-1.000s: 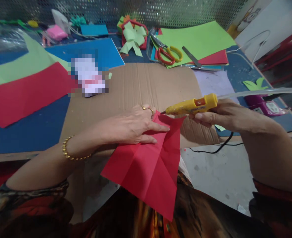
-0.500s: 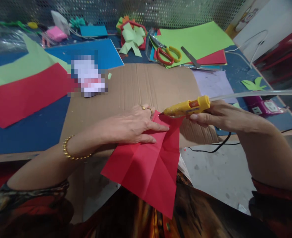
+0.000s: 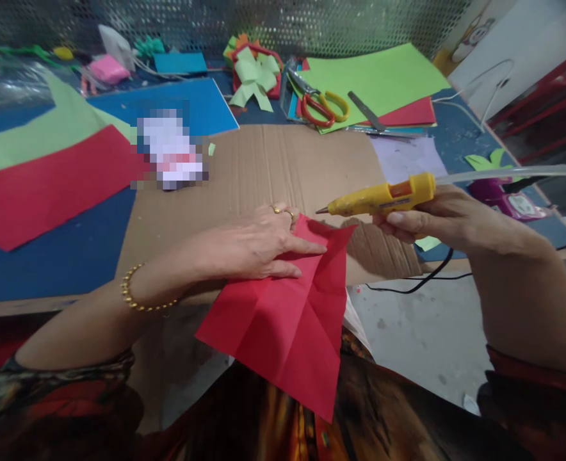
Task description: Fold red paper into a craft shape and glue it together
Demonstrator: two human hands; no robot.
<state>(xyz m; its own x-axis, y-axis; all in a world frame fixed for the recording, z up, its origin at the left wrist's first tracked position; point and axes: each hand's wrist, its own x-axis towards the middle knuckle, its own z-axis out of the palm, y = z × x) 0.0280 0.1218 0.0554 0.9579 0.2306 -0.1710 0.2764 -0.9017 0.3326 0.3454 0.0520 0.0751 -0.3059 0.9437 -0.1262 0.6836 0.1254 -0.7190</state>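
L thumb & forefinger spread apart, pressed on the folded sheet of bright red paper point(image 3: 283, 320); the L hand's point(image 3: 249, 246) other fingers are bent near its top edge, w/ gold rings on show. Whether any go under the paper: can't tell. R hand point(image 3: 436, 221) is closed round the yellow plastic hot-glue gun point(image 3: 383, 195), thumb along the near side, rest wrapped below & partly hidden. Gun's nozzle pts to 9 o'clock, just off the paper's top edge, above the flat brown corrugated cardboard point(image 3: 254, 173).

Red paper: upper pt on the cardboard, lower pt hanging past the table edge twd 6 o'clock, creases visible.

Clock centred on that paper: pixelated pale rectangular object point(image 3: 175, 153) approx 10–11; pale-green paper bow point(image 3: 257, 77) at 12; red-&-yellow-handled metal scissors point(image 3: 324, 109) btwn 12 & 1, lying on lime-green paper sheets point(image 3: 383, 77) at 1; purple-&-white power socket block point(image 3: 508, 200) at 2; large red paper piece point(image 3: 57, 186) at 10, on the blue-topped table point(image 3: 72, 269).
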